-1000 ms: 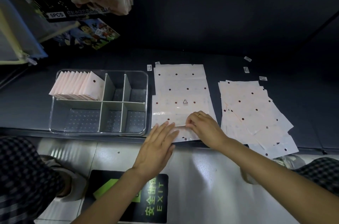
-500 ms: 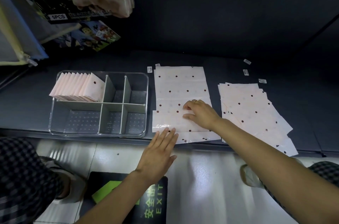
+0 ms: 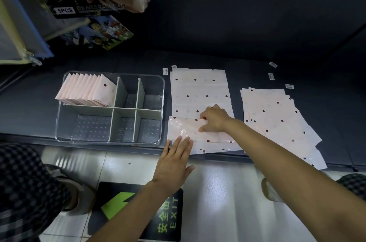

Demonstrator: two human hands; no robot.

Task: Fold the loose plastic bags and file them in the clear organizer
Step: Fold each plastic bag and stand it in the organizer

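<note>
We saw a pale dotted bag (image 3: pixel 200 91), near edge folded over, right of the clear organizer (image 3: pixel 110 108), folded bags (image 3: pixel 87 92) in its far-left compartment, right hand (image 3: pixel 214 118) pinching the fold, left hand (image 3: pixel 174 160) flat, fingers together.

The flat pale-pink plastic bag (image 3: pixel 200 91) at 12 o'clock carries rows of dark red dots with fainter grey ones between. The loose pile of pale-pink plastic bags (image 3: pixel 277 120) at 3 o'clock shows the same dark dots. At 9 o'clock, the clear plastic organizer (image 3: pixel 111 109) has grey-green dividers, a floor of small pale dots, and folded pink bags (image 3: pixel 87 93). The shelf surface (image 3: pixel 29 103) is dark grey-blue. At 6 o'clock, a black floor sign (image 3: pixel 154 214) bears green lettering and a green arrow.
</note>
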